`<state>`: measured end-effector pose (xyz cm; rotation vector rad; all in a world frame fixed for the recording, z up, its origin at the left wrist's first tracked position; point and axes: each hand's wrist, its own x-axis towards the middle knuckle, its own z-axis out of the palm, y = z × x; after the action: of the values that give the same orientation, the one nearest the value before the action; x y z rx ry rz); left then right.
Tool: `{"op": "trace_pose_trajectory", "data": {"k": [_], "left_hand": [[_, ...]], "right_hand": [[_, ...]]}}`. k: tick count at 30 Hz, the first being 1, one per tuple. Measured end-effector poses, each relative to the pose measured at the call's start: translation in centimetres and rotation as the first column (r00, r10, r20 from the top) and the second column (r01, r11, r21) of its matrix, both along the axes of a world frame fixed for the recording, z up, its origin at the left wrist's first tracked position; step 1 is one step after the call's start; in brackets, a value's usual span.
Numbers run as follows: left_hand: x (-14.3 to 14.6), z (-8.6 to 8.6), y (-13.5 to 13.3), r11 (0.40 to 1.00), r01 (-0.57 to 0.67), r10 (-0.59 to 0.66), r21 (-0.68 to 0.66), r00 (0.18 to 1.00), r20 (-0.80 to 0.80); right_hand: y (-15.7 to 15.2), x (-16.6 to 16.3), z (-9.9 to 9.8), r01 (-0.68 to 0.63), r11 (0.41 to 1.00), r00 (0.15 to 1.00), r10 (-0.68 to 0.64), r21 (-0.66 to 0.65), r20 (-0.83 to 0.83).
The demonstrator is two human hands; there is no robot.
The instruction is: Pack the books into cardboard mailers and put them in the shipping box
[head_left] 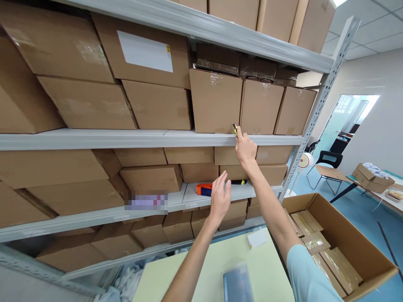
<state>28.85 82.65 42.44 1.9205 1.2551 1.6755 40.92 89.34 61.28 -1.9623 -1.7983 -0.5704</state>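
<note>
My right hand point(246, 147) is raised to the edge of the middle shelf, its fingers closed round a small yellow-and-black box cutter point(235, 131). The cutter's black end points up in front of the lower right corner of a cardboard box point(216, 100). Lower down, my left hand point(220, 200) hovers open, with nothing in it, before the shelf below. Behind it, partly hidden, lie an orange-and-blue tool point(204, 189) and a black-and-yellow item point(239, 182); I cannot make out their exact kinds.
Cardboard boxes fill the grey metal rack point(126, 139). Below me a pale green tabletop point(176, 277) carries a white card point(257, 238) and a blurred dark blue object point(237, 285). At right stands a large open carton point(355, 235) of taped packs; farther back are a chair point(329, 159) and fan point(305, 160).
</note>
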Motion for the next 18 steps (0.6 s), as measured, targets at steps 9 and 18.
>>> {"op": "trace_pose_trajectory", "data": {"k": [9, 18], "left_hand": [[-0.2, -0.5, 0.2, 1.000, -0.004, 0.004, -0.008, 1.000, 0.003], [-1.0, -1.7, -0.7, 0.999, -0.012, 0.012, -0.038, 1.000, -0.002]], "right_hand": [[-0.8, -0.3, 0.4, 0.000, 1.000, 1.000, 0.000, -0.022, 0.023], [-2.0, -0.1, -0.9, 0.019, 1.000, 0.999, -0.019, -0.008, -0.031]]}}
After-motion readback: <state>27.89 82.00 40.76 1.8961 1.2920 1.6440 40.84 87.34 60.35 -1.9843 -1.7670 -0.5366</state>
